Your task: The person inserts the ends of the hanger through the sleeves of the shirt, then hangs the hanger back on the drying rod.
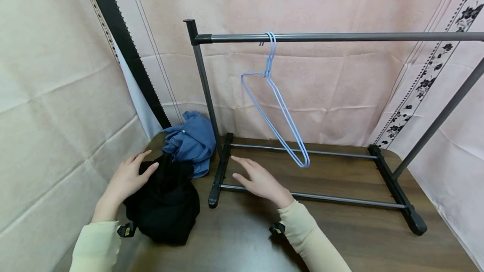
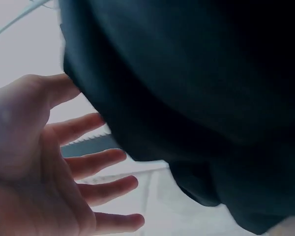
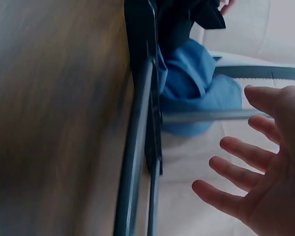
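A crumpled black cloth garment [image 1: 166,205] lies on the table at the left. My left hand [image 1: 130,177] is at its left side with the fingers spread; in the left wrist view the fingers [image 2: 101,160] are straight beside the dark cloth, and whether they touch it I cannot tell. Behind the black garment sits a bundled blue garment [image 1: 194,139], with a small button showing. My right hand [image 1: 261,179] hovers above the rack's front lower bar, its fingers extended and holding nothing. Light-blue hangers [image 1: 289,116] hang together from the rack's top bar.
The dark metal clothes rack [image 1: 340,37] stands on the brown wooden table [image 1: 234,238], its left foot [image 1: 221,175] between the garments and my right hand. Pale curtains [image 1: 321,95] enclose the table at the back and sides.
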Motion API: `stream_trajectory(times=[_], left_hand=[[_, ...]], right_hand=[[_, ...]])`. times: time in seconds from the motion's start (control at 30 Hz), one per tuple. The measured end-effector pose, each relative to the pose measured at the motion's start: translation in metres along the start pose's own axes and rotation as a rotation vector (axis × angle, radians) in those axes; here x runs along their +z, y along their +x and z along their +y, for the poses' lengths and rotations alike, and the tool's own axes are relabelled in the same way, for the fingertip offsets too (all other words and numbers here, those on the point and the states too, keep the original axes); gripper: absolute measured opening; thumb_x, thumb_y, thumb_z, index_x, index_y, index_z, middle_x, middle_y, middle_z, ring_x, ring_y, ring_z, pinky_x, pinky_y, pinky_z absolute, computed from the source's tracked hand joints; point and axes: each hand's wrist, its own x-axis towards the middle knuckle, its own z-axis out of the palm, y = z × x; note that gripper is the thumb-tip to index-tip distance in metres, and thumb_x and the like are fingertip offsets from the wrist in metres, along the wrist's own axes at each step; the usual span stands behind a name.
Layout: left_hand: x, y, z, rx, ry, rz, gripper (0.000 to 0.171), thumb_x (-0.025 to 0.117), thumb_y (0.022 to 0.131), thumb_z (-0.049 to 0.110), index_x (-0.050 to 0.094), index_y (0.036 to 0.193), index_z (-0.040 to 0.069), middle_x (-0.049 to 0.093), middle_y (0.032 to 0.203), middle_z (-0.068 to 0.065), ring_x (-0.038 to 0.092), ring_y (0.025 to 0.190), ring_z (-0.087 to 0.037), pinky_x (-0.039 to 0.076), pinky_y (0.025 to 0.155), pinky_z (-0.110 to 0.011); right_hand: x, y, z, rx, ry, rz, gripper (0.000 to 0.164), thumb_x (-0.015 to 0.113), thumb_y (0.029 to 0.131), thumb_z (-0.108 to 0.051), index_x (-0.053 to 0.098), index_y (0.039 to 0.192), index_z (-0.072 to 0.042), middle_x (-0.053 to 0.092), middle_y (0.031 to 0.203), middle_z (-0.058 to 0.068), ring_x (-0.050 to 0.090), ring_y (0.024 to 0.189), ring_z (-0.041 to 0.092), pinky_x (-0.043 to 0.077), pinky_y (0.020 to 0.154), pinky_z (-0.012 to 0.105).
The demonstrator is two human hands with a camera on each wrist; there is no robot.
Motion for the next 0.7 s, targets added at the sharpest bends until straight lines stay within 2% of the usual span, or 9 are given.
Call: stream_trajectory(times=[0.1, 0.27, 0.4, 0.7], left_hand=[[0.007, -0.003, -0.011, -0.026, -0.006, -0.031, 0.070, 0.047, 0.105, 0.049, 0.038, 0.152, -0.003, 0.037, 0.146, -0.039, 0.035, 0.128, -0.062, 0.029, 0.102, -0.072], [0.023, -0.007, -0.024, -0.072, 0.012, -0.046, 0.071, 0.045, 0.105, 0.051, 0.040, 0.150, -0.005, 0.038, 0.144, -0.040, 0.037, 0.126, -0.063, 0.032, 0.099, -0.072], [0.032, -0.005, -0.027, -0.074, -0.015, -0.044, 0.070, 0.043, 0.106, 0.050, 0.042, 0.147, -0.007, 0.040, 0.143, -0.041, 0.038, 0.126, -0.062, 0.032, 0.100, -0.071], [0.046, 0.001, -0.030, -0.105, -0.058, -0.100, 0.071, 0.036, 0.108, 0.051, 0.038, 0.149, -0.007, 0.035, 0.144, -0.043, 0.036, 0.128, -0.062, 0.032, 0.100, -0.071]], right_hand=[[0.012, 0.005, -0.005, -0.013, 0.026, -0.032, 0.059, 0.054, 0.104, -0.043, 0.037, 0.157, -0.022, 0.047, 0.152, 0.008, 0.045, 0.137, 0.025, 0.039, 0.110, 0.044], [0.029, 0.011, -0.015, -0.040, 0.099, -0.101, 0.068, 0.056, 0.098, -0.058, 0.035, 0.157, -0.030, 0.046, 0.152, 0.004, 0.046, 0.137, 0.022, 0.040, 0.109, 0.043], [0.041, 0.015, -0.023, -0.074, 0.127, -0.149, 0.073, 0.057, 0.095, -0.063, 0.031, 0.158, -0.036, 0.042, 0.155, 0.001, 0.043, 0.139, 0.019, 0.040, 0.110, 0.042], [0.065, 0.024, -0.035, -0.119, 0.127, -0.229, 0.079, 0.060, 0.095, -0.060, 0.024, 0.161, -0.034, 0.033, 0.161, 0.003, 0.038, 0.143, 0.021, 0.038, 0.111, 0.041]])
